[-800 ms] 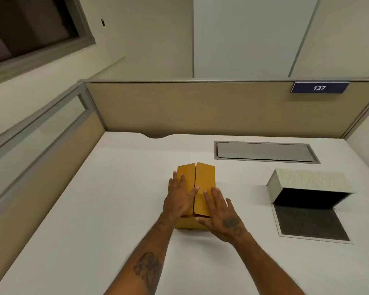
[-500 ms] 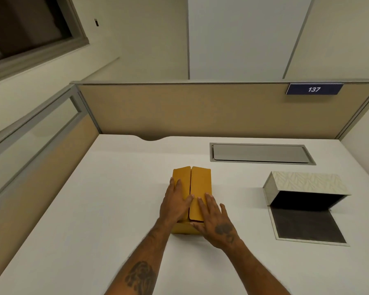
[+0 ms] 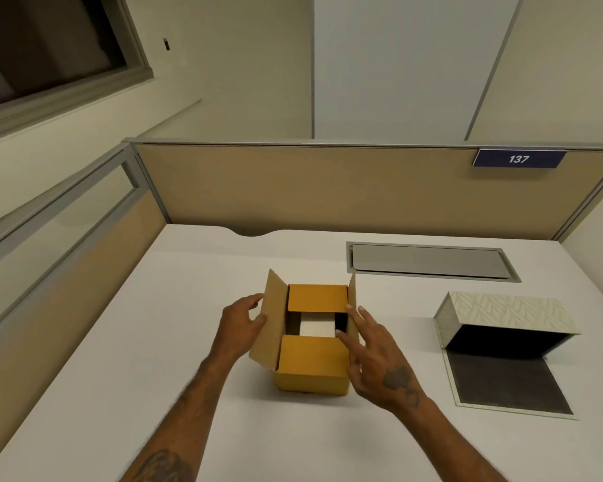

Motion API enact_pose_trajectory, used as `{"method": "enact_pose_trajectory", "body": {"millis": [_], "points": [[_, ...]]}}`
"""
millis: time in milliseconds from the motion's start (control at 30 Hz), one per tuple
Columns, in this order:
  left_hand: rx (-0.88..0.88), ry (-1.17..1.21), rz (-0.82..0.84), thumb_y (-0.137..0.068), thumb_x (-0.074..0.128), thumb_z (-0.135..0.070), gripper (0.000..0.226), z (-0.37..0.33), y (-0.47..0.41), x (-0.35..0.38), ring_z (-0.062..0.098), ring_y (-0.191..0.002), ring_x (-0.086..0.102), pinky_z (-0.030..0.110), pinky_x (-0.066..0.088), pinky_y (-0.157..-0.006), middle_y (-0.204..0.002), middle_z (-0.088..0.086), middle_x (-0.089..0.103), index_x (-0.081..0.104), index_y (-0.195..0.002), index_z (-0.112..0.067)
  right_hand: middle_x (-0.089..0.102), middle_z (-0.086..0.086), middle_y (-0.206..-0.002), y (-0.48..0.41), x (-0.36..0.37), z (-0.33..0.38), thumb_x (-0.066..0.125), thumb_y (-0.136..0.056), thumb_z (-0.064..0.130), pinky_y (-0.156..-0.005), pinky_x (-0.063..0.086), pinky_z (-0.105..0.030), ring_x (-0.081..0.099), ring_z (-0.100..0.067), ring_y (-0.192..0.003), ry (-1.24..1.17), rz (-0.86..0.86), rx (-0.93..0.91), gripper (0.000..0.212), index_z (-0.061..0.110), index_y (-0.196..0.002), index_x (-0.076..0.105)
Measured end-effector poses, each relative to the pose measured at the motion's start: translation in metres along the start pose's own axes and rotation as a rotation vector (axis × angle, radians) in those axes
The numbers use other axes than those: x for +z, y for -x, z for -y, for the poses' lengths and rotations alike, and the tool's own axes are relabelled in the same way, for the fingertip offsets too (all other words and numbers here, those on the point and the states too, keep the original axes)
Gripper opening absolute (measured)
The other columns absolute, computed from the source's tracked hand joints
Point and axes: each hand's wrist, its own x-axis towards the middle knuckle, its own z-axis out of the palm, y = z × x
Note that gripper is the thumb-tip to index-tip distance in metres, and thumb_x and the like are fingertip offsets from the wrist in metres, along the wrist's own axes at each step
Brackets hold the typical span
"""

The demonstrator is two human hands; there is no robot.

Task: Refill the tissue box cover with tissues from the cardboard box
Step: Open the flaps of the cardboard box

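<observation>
Inside of the cardboard box point(image 3: 313, 356) is mostly hidden — only a pale, flat white patch, prob. the tissues point(image 3: 316, 325), shows through the gap between the 2 short inner flaps, w/ dark shadow either side of it. The tissue box cover point(image 3: 505, 316) lies on its side to the right, its interior black & unreadable; its base panel is folded flat on the worktop point(image 3: 126, 360) w/ a dark lining. Both forearms are cut off by the bottom edge.

The box sits mid-worktop, between the hands. Left hand point(image 3: 241, 327) pinches the left long flap, thumb on the inner face, fingers behind it, flap held outward. Right hand point(image 3: 380, 360) is spread & loose, grasping nothing — fingertips point(image 3: 342, 337) at the right flap and opening edge; actual contact hard to tell.

Box: yellow-brown smooth outside, raw tan inside, roughly cubic. Cover: oblong, cream w/ a leaf-like embossed pattern. Worktop: matte white, w/ a grey metal cable hatch point(image 3: 429, 260) recessed at the back. Beige partition behind carries a blue "137" plate point(image 3: 518, 159).
</observation>
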Motion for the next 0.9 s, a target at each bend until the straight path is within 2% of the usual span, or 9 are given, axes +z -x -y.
{"method": "enact_pose_trajectory", "body": {"millis": [100,167,300,400,500,600,667,767,900], "points": [[-0.012,-0.223,-0.055,-0.087,0.068,-0.012,0.048,0.014,-0.004,-0.002,0.025,-0.133,0.043,0.040,0.038,-0.108,-0.144,0.007,0.050,0.056,-0.133,-0.013,0.058,-0.010,-0.139,-0.005,-0.005,-0.011,0.064,-0.074,0.026,-0.105,0.042,-0.049,0.045,-0.034,-0.136,0.173,0.037,0.057,0.036,0.015,-0.107,0.073],[-0.017,-0.335,-0.068,-0.087,0.066,-0.010,0.042,0.021,-0.004,0.005,0.024,-0.132,0.041,0.038,0.043,-0.104,-0.142,0.005,0.051,0.060,-0.129,-0.014,0.066,-0.007,-0.128,-0.009,-0.005,-0.015,0.060,-0.080,0.031,-0.106,0.041,-0.049,0.050,-0.031,-0.130,0.266,0.133,0.171,0.030,0.014,-0.101,0.074],[-0.035,-0.310,-0.020,-0.096,0.052,-0.020,0.023,0.021,0.001,0.027,0.020,-0.099,0.062,0.032,0.052,-0.083,-0.113,0.006,0.068,0.071,-0.106,-0.015,0.071,0.001,-0.111,-0.018,0.004,-0.020,0.037,-0.094,0.048,-0.097,0.038,-0.039,0.054,-0.023,-0.114,0.301,0.300,0.418,0.042,0.020,-0.103,0.068],[-0.113,-0.232,0.063,-0.096,0.045,-0.040,0.040,0.011,0.001,0.040,0.017,-0.068,0.062,0.038,0.057,-0.070,-0.078,0.004,0.071,0.068,-0.078,-0.014,0.072,-0.004,-0.102,-0.030,0.017,-0.018,0.032,-0.094,0.058,-0.083,0.046,-0.036,0.061,-0.024,-0.097,0.162,0.357,0.579,0.052,0.018,-0.099,0.064],[-0.146,-0.178,0.121,-0.092,0.048,-0.056,0.049,0.003,0.000,0.049,0.023,-0.084,0.066,0.031,0.047,-0.070,-0.087,0.004,0.073,0.071,-0.092,-0.012,0.071,-0.010,-0.106,-0.044,0.028,-0.016,0.041,-0.091,0.063,-0.073,0.048,-0.031,0.066,-0.028,-0.095,-0.167,0.331,0.816,0.058,0.012,-0.103,0.066],[-0.166,-0.190,0.168,-0.095,0.051,-0.044,0.037,0.001,-0.005,0.053,0.024,-0.091,0.066,0.029,0.045,-0.074,-0.097,0.007,0.073,0.070,-0.109,-0.015,0.071,-0.011,-0.109,-0.053,0.038,-0.016,0.050,-0.090,0.058,-0.072,0.045,-0.029,0.065,-0.028,-0.098,-0.320,0.315,0.905,0.055,0.009,-0.109,0.068],[-0.180,-0.163,0.202,-0.096,0.050,-0.033,0.027,0.001,-0.008,0.055,0.022,-0.078,0.063,0.030,0.045,-0.067,-0.080,0.004,0.070,0.071,-0.092,-0.015,0.072,-0.010,-0.106,-0.058,0.042,-0.016,0.054,-0.093,0.046,-0.071,0.045,-0.028,0.065,-0.025,-0.092,-0.360,0.317,0.928,0.043,0.008,-0.105,0.070],[-0.205,-0.114,0.204,-0.096,0.050,-0.024,0.037,0.004,-0.011,0.058,0.018,-0.064,0.055,0.027,0.037,-0.054,-0.060,-0.003,0.056,0.055,-0.059,-0.022,0.074,-0.010,-0.092,-0.062,0.047,-0.017,0.055,-0.094,0.033,-0.068,0.046,-0.027,0.060,-0.020,-0.074,-0.388,0.305,0.956,0.032,0.006,-0.089,0.073],[-0.190,-0.066,0.220,-0.097,0.051,-0.026,0.041,0.009,-0.012,0.059,0.013,-0.057,0.052,0.029,0.040,-0.057,-0.058,-0.004,0.055,0.051,-0.057,-0.023,0.064,-0.005,-0.074,-0.063,0.049,-0.018,0.054,-0.093,0.029,-0.063,0.043,-0.026,0.059,-0.020,-0.069,-0.354,0.305,0.937,0.033,0.011,-0.066,0.061]]}}
